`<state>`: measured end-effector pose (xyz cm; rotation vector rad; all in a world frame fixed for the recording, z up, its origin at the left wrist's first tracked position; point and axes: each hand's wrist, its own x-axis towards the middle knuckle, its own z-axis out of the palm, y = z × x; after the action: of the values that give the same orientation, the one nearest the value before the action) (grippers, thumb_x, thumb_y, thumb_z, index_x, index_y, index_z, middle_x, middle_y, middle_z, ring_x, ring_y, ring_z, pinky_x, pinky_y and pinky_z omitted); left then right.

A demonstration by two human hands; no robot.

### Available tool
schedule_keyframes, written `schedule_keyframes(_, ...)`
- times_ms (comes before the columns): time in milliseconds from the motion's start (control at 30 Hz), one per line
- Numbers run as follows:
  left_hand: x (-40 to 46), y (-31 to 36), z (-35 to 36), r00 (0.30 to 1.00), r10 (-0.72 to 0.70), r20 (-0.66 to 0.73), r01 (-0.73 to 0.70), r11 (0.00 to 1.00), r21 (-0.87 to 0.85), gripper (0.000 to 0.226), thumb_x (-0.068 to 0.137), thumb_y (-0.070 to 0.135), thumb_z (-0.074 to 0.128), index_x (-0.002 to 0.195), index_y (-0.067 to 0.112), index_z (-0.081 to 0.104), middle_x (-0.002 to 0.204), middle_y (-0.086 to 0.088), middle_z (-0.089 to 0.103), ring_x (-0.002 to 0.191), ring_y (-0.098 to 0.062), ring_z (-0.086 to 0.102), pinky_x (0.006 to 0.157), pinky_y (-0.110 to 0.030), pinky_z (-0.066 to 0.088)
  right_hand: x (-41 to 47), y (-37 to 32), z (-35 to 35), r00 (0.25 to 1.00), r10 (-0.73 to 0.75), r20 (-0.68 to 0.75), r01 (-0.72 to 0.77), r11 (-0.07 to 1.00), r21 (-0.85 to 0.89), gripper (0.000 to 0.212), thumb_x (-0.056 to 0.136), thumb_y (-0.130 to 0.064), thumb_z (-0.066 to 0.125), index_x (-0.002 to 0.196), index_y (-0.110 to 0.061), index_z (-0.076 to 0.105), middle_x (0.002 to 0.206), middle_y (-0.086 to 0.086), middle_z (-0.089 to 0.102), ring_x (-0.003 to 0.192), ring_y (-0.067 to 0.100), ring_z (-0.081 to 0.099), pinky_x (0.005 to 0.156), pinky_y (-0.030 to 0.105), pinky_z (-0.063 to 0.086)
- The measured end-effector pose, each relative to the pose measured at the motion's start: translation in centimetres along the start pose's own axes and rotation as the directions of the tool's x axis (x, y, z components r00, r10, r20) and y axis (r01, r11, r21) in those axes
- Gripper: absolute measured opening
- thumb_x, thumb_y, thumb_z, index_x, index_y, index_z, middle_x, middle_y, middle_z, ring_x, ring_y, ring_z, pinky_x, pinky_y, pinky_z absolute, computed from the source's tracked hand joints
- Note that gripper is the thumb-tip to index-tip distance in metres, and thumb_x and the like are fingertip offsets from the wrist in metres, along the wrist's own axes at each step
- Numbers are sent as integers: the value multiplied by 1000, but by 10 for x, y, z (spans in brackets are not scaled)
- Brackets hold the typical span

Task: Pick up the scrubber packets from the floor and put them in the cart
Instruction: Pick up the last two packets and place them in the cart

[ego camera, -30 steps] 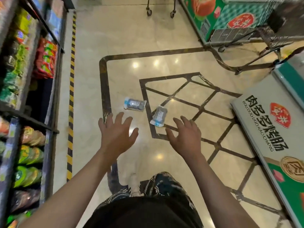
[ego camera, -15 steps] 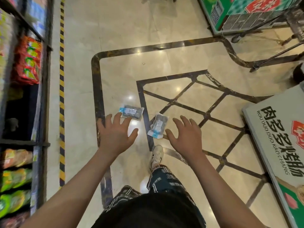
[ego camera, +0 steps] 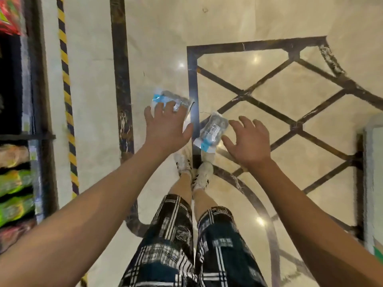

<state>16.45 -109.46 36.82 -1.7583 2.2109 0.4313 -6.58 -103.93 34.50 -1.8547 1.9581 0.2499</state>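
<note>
Two clear scrubber packets with blue ends lie on the marble floor just ahead of my feet. The left packet (ego camera: 176, 99) lies crosswise, and my left hand (ego camera: 165, 127) hovers over its near edge with spread fingers that cover part of it. The right packet (ego camera: 212, 129) lies at a slant beside a dark floor inlay. My right hand (ego camera: 247, 139) is just to its right, fingers spread and thumb near the packet's lower side. Neither hand grips anything. No cart is in view.
Store shelves (ego camera: 18, 172) with bright snack bags line the left edge, beside a yellow-black floor stripe (ego camera: 67, 96). A display case corner (ego camera: 373, 183) stands at the right. My white shoes (ego camera: 194, 170) stand directly below the packets.
I have bent down and stepped closer, so the packets look larger. Both hands have moved forward: the left now overlaps the left packet, the right sits beside the right packet.
</note>
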Motion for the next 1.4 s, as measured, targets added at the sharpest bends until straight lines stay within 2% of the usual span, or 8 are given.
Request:
schedule_keyframes(400,207,-55,313,904,-283,320,333,936,-114,60,100,59,37,145,21,46,151,-14,45,130,-42,50,108,-55,34,209,41,300,984,-60,170,96,972,-216,52,76,-33,91,120,-11,73,125,21,70,108,51,64,88,56,53)
schedule_keyframes(567,281,-87,403,741,-447,502,671,445,-593,57,96,48,55,142,15,52,143,-12,59,126,-36,58,104,-41,48,277,52,386,956,-166,243,245,906,-344,70,76,-21,92,138,-12,63,137,27,62,122,54,58,95,62,51)
schedule_keyframes(733,333,-102,452,491,-515,703,752,-157,-641,76,86,61,69,146,23,43,126,-5,53,117,-32,56,89,-45,50,309,62,430,893,-303,331,436,762,-479,92,94,-33,75,166,-25,17,166,18,34,154,46,27,122,68,24)
schedule_keyframes(933,371,-137,522,439,-527,728,616,-413,-670,90,48,47,94,128,28,57,112,0,73,96,-27,70,82,-50,58,304,84,433,895,-200,398,399,757,-517,49,97,-39,70,144,-35,54,145,13,52,139,39,42,119,63,26)
schedule_keyframes(1067,359,-136,517,524,-394,755,509,-565,-649,58,76,25,85,128,20,60,114,-10,77,89,-30,77,57,-51,61,281,103,424,876,-153,457,363,832,-419,57,91,-35,78,142,-27,55,143,9,57,140,35,46,121,55,30)
schedule_keyframes(1133,327,-113,466,569,-370,735,472,-585,-660,39,88,15,78,125,14,62,108,-13,77,89,-30,77,58,-48,62,259,109,409,871,-58,487,194,953,-233,44,96,-29,73,135,-24,54,119,2,67,110,26,62,97,36,50)
schedule_keyframes(1233,287,-104,421,592,-429,682,485,-486,-727,30,89,8,76,117,6,65,101,-14,77,87,-31,77,73,-56,64,219,113,380,883,86,462,-66,996,-60,34,100,-31,66,123,-19,43,90,-1,61,77,21,60,58,28,44)
schedule_keyframes(1400,222,-96,345,666,-354,657,558,-348,-753,10,92,10,63,98,14,70,77,-6,74,74,-28,67,74,-45,58,160,107,303,820,302,485,-517,755,404,50,94,-30,75,126,-14,42,104,7,62,89,30,62,71,38,48)
